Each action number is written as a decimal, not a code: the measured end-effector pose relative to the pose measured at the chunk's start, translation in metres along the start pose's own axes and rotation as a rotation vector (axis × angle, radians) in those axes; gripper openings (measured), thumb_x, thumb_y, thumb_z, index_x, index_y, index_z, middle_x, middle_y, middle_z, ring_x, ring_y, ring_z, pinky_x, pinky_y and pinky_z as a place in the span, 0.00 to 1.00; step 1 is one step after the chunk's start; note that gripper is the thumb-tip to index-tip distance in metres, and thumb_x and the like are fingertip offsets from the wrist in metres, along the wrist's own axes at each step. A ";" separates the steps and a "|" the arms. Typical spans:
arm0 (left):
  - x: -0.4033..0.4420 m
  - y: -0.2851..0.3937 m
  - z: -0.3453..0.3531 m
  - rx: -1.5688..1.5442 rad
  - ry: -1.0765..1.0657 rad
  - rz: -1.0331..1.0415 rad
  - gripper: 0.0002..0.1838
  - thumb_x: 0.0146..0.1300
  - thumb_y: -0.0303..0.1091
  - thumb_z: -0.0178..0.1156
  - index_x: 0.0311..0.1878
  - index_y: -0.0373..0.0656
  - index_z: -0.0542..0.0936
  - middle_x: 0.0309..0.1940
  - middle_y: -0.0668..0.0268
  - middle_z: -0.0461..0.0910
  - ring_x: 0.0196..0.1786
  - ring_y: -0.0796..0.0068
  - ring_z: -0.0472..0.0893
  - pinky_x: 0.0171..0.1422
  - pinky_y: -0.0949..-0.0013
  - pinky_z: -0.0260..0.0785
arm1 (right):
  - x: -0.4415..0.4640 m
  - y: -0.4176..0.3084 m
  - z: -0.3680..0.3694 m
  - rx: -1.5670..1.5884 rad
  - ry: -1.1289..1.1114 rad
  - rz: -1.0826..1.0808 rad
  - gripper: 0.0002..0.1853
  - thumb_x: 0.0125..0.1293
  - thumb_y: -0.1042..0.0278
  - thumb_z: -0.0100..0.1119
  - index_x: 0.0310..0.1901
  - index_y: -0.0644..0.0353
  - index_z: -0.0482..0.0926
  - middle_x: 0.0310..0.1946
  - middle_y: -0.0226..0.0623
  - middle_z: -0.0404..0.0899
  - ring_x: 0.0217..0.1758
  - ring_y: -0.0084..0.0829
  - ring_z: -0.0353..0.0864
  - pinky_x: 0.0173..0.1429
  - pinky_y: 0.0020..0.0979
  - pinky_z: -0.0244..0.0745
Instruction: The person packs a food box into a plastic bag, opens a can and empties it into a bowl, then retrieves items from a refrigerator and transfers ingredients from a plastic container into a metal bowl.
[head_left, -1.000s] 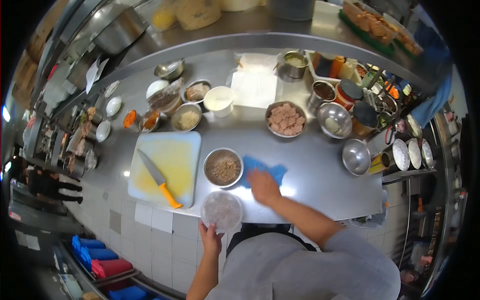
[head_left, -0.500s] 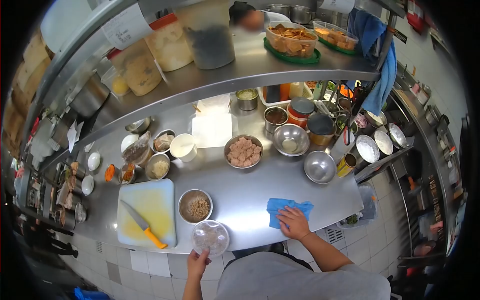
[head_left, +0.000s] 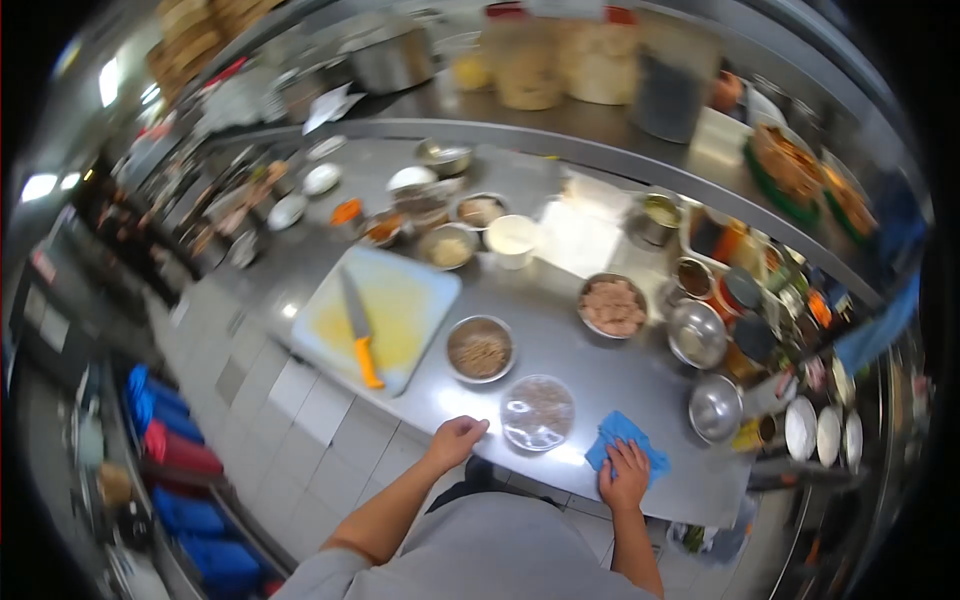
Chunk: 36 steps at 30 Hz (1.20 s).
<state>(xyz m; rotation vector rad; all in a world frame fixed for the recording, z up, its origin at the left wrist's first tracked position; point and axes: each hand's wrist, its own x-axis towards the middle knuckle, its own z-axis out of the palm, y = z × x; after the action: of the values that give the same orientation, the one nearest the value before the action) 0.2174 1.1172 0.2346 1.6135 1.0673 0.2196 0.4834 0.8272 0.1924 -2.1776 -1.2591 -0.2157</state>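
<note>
My left hand [head_left: 460,440] is just left of a clear round plastic container [head_left: 538,412], its fingers curled together, with nothing visible in them. That container stands on the steel table near the front edge. My right hand [head_left: 626,470] lies flat with fingers spread on a crumpled blue cloth [head_left: 609,432]. Behind the clear container, a metal bowl of brown chopped food [head_left: 480,349] sits beside the yellow-stained white cutting board [head_left: 420,300]. A knife with an orange handle [head_left: 366,362] rests on the board.
A bowl of pink meat [head_left: 612,306] stands behind the cloth, with empty metal bowls [head_left: 715,408] to its right. Small bowls and a white tub [head_left: 512,240] line the back. Above runs a shelf [head_left: 480,135] with containers. The steel table's edge [head_left: 420,412] is close to me.
The clear container now stands on the table, and my left hand has let go of it. Since a second ago, the blue cloth has moved right under my right hand. The view has turned.
</note>
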 end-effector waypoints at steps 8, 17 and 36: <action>-0.079 -0.047 -0.009 0.102 0.340 0.168 0.28 0.64 0.23 0.66 0.69 0.44 0.81 0.62 0.53 0.80 0.50 0.65 0.85 0.57 0.63 0.79 | -0.004 0.008 0.009 -0.052 -0.055 -0.001 0.17 0.64 0.64 0.63 0.53 0.57 0.89 0.62 0.42 0.85 0.72 0.52 0.76 0.76 0.58 0.64; -0.201 -0.315 -0.131 -0.151 0.679 -0.614 0.16 0.54 0.39 0.79 0.38 0.37 0.88 0.31 0.54 0.89 0.40 0.53 0.89 0.49 0.55 0.83 | -0.010 0.000 0.012 -0.155 -0.093 -0.027 0.17 0.71 0.65 0.58 0.57 0.60 0.86 0.67 0.47 0.81 0.74 0.58 0.72 0.79 0.57 0.61; -0.367 -0.573 -0.444 -0.677 0.737 -0.833 0.35 0.66 0.39 0.73 0.74 0.41 0.74 0.58 0.58 0.84 0.54 0.61 0.83 0.50 0.54 0.80 | -0.008 -0.532 0.256 0.238 -0.511 -0.592 0.32 0.64 0.62 0.70 0.70 0.57 0.74 0.76 0.60 0.62 0.76 0.66 0.63 0.77 0.61 0.61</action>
<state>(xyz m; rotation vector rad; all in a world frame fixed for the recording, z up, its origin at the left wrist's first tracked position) -0.5716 1.1305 0.0399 0.3799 1.8746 0.5553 -0.0021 1.1628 0.2074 -1.6558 -2.0812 0.2665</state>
